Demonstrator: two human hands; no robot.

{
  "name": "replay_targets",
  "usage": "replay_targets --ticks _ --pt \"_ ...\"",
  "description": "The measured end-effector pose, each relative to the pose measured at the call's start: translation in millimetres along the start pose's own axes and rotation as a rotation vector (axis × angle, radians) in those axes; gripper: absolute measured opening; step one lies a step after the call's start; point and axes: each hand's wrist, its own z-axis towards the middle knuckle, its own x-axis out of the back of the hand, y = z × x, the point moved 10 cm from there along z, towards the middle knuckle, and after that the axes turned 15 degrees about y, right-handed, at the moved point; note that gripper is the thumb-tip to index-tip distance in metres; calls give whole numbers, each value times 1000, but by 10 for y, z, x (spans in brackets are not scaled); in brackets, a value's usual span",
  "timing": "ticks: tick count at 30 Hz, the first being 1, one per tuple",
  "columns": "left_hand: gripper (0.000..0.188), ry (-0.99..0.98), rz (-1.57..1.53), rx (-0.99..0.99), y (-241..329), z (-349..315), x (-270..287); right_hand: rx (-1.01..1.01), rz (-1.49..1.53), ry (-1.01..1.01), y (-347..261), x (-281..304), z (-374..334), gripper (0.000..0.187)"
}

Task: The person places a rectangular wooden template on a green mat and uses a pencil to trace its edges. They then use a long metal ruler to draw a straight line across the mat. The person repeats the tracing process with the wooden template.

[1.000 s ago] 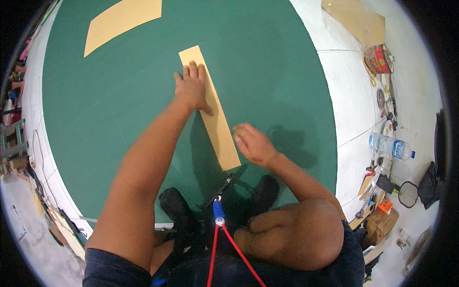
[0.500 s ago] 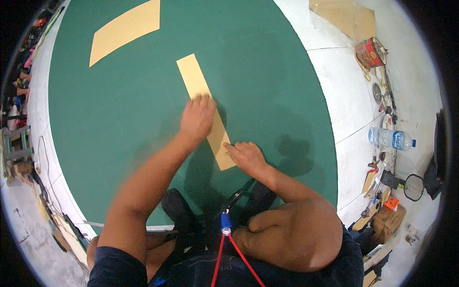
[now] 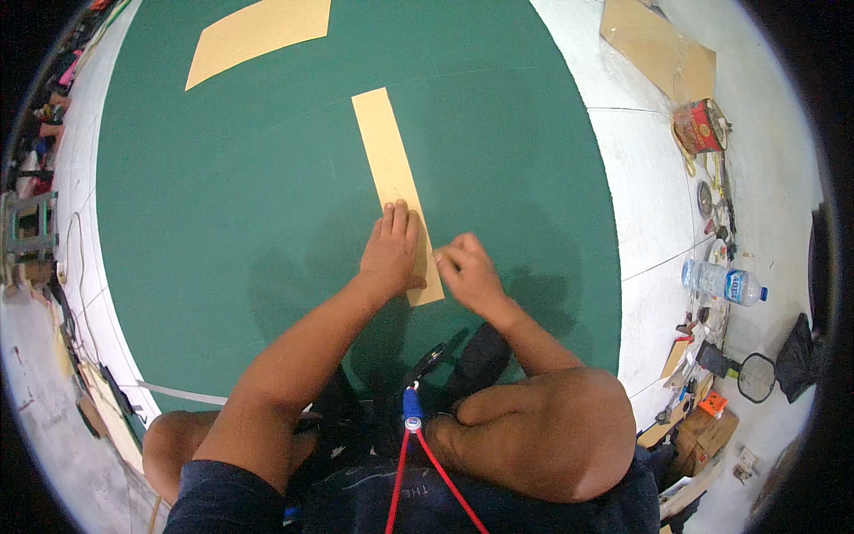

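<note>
A long, narrow tan strip (image 3: 381, 138), like card or paper, lies on the green sheet (image 3: 222, 205) in front of me, its far end angled a little left. My left hand (image 3: 394, 254) rests flat across the strip's nearer half, fingers stretched forward and holding nothing. Beside the strip's right edge, close to its near end, is my right hand (image 3: 469, 274). Its fingers are curled, with thumb and forefinger close together; anything between them is too small or hidden to make out.
Farther off at the left lies a wider tan sheet (image 3: 258, 40). White tiles (image 3: 654, 205) border the green sheet. Along the right wall stand a red tin (image 3: 700, 126), a water bottle (image 3: 722, 281) lying on its side, an electric swatter (image 3: 756, 376) and a cardboard box (image 3: 707, 436).
My left hand has slid nearer along the strip and now lies flat. My right hand has come off the strip's near end to its right edge, fingers curled. The whole view has shifted slightly.
</note>
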Motion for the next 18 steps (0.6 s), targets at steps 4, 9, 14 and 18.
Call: replay_targets --ticks 4,9,14,18 --pt "131 -31 90 8 -5 11 -50 -245 50 -97 270 27 182 25" --pt "130 -39 124 35 4 -8 -59 -73 112 -73 129 -7 102 22" --pt "129 -31 139 48 4 -3 -33 32 80 -130 32 -38 17 22" --pt "129 -33 157 54 27 12 -34 187 12 -112 -35 -55 -9 22"
